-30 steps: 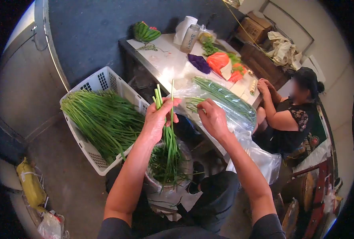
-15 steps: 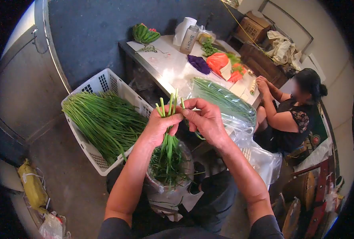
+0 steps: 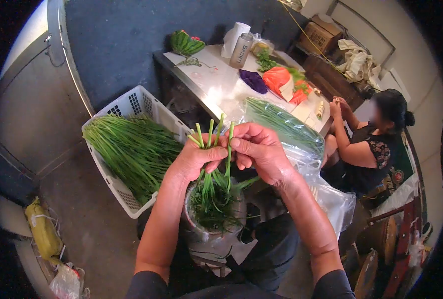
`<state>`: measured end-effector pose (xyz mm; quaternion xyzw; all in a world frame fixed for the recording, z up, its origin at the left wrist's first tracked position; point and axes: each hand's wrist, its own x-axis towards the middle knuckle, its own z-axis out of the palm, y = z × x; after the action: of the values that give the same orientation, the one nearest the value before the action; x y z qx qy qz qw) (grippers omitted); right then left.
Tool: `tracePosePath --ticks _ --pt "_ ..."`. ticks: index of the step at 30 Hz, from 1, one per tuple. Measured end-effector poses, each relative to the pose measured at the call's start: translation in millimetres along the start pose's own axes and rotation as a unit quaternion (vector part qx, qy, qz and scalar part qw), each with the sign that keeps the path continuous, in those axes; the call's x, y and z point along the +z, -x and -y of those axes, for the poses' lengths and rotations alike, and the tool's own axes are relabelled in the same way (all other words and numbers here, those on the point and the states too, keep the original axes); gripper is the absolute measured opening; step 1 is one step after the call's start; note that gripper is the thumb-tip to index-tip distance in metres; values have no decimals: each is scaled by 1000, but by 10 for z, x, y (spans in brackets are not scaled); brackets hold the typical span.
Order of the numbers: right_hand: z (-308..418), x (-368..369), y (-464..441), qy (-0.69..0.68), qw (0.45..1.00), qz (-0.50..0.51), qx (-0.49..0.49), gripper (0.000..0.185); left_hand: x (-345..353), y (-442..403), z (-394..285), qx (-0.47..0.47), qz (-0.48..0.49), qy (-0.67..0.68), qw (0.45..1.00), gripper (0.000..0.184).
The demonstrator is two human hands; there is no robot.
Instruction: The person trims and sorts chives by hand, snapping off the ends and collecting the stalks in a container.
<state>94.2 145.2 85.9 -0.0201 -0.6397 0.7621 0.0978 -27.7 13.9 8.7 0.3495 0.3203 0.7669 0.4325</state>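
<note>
A small bunch of green stalks (image 3: 210,130) is pinched in my left hand (image 3: 195,157), cut ends up and leaves hanging down. Close beside it on the right, my right hand (image 3: 261,152) grips one stalk (image 3: 230,149) between thumb and fingers. Below both hands stands a round bucket (image 3: 186,212) with loose green leaves (image 3: 212,207) in it. To the left, a white plastic crate (image 3: 118,192) holds a large heap of long green stalks (image 3: 131,149). Clear plastic bags (image 3: 326,199) lie right of my right hand, one around more green stalks (image 3: 286,124).
A white table (image 3: 206,74) bears a cut watermelon (image 3: 186,44), a bottle (image 3: 241,51), a purple cloth (image 3: 253,80) and orange bags (image 3: 277,78). A person (image 3: 368,139) sits at the right. A yellow sack (image 3: 44,228) lies on the floor at left.
Over the last second my right hand has come left from the bagged stalks to my left hand, and a stalk now stands upright in its fingers. The view has shifted slightly.
</note>
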Motion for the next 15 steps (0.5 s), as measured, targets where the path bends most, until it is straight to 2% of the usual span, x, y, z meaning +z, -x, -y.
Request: tracePosePath --ticks 4,7,9,10,12,13,15 --pt "-8 85 18 23 998 -50 -14 15 54 37 -65 -4 -51 -32 998 23" --pt "-36 72 26 97 992 -82 -26 17 41 46 -69 17 -53 -50 997 22" --pt "-72 59 43 189 978 -79 -40 19 102 73 -88 22 -101 -56 993 19" --pt "-89 68 55 189 978 -79 -40 19 102 67 -74 22 -101 -56 993 19" --pt "-127 92 81 301 946 -108 -59 17 82 51 -29 37 -102 -71 992 15" --pt "-152 81 87 301 946 -108 -59 17 72 47 -11 37 -101 -71 992 15" --pt "-219 35 90 420 889 -122 -137 15 60 44 21 24 -99 -92 991 13"
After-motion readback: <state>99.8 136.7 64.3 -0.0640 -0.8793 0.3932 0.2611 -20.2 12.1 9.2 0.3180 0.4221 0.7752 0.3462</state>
